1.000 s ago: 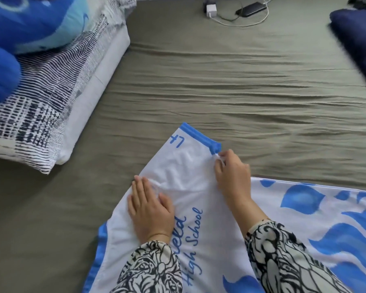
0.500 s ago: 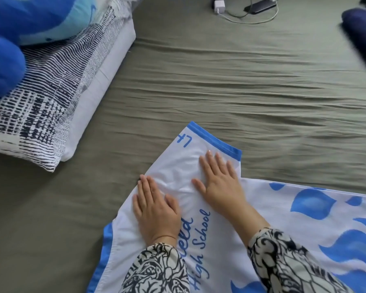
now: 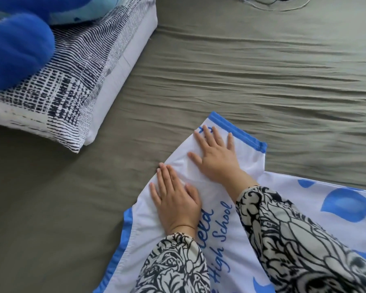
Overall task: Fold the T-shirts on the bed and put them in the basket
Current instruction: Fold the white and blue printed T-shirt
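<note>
T-shirt (image 3: pixel 251 208), white with blue trim, blue blotches and cursive lettering that ends in "High School", lies spread on the bed (image 3: pixel 241 85) directly under both hands, its body running off toward the right and lower edges of the view. Its sleeve (image 3: pixel 239 149), edged with a blue cuff, points away from the person, up and beyond the fingertips. The left hand (image 3: pixel 175 199) rests flat on the cloth near the shoulder, fingers straight and close together, holding nothing. The right hand (image 3: pixel 216 157) lies just beyond it on the sleeve itself, fingers spread wide and pressed down, also gripping nothing. Judging by this, the step in hand is smoothing and flattening the sleeve before any fold is made; no fold is yet visible in the part of the garment that shows. The next move probably calls for pinching the cuff or the shoulder edge and bringing the sleeve inward across the chest, with one palm kept down so the thin fabric does not slide on the creased sheet. As for containers, no basket appears anywhere in view, so where it stands and what it holds cannot be told. Well away from the left hand, a patterned pillow (image 3: pixel 68 81) carries a blue plush toy (image 3: pixel 19 49), and a white cable (image 3: pixel 279 5) lies far beyond the right hand.
</note>
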